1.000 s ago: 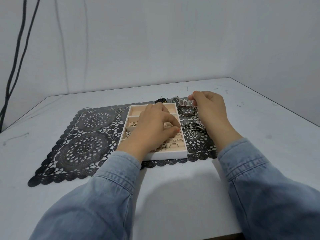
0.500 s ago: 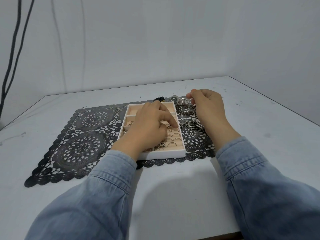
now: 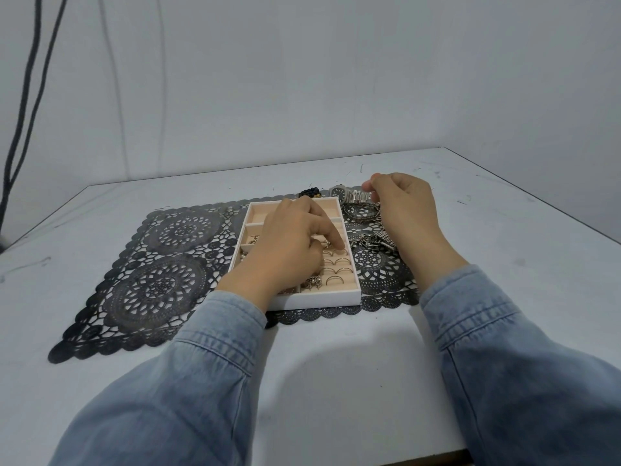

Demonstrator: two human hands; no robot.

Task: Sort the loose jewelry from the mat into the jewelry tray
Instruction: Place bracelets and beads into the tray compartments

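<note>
A white jewelry tray with beige lining sits on a black lace mat. Several rings stand in its right-hand slots, and small pieces lie in the left compartments. My left hand is over the tray, with its thumb and index finger pinching a small ring at a ring slot. My right hand is curled at the mat's far right corner, its fingertips on the band of a silver watch. A chain bracelet and more silver pieces lie beside the tray.
A black bead bracelet lies just behind the tray. The white table ends close to my body and at the right. Dark cables hang along the wall at the far left.
My left hand has shifted a little farther back along the ring slots, still pinching the ring. My right hand has stayed at the watch band.
</note>
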